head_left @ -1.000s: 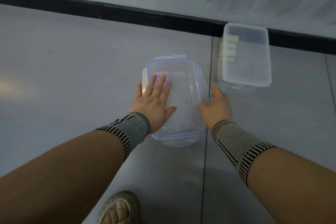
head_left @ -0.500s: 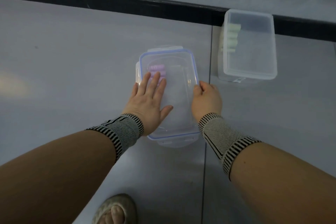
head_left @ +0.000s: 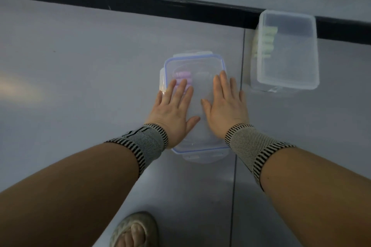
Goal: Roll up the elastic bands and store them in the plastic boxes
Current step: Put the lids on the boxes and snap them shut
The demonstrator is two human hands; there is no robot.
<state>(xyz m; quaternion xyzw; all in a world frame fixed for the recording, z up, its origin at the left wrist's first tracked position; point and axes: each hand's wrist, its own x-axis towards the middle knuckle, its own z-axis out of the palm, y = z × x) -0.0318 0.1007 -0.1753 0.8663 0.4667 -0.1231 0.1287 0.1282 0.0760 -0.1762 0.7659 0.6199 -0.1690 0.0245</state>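
Observation:
A clear plastic box with a blue-rimmed lid (head_left: pixel 195 64) lies on the grey floor in front of me. Rolled purple elastic bands (head_left: pixel 182 76) show through the lid at its far left. My left hand (head_left: pixel 174 110) presses flat on the lid's left side, fingers straight. Beside it my right hand (head_left: pixel 225 106) lies flat on the lid's right side, palm down. A second clear box (head_left: pixel 289 78) stands at the far right against the wall, with pale green rolled bands (head_left: pixel 265 43) inside along its left wall.
A black skirting strip (head_left: pixel 140 4) runs along the wall behind both boxes. A floor joint (head_left: pixel 240 106) passes between the two boxes. My sandalled foot (head_left: pixel 133 230) shows at the bottom edge.
My right hand has moved from the box's right edge onto the lid and flattened out. The left hand stays pressed on the lid.

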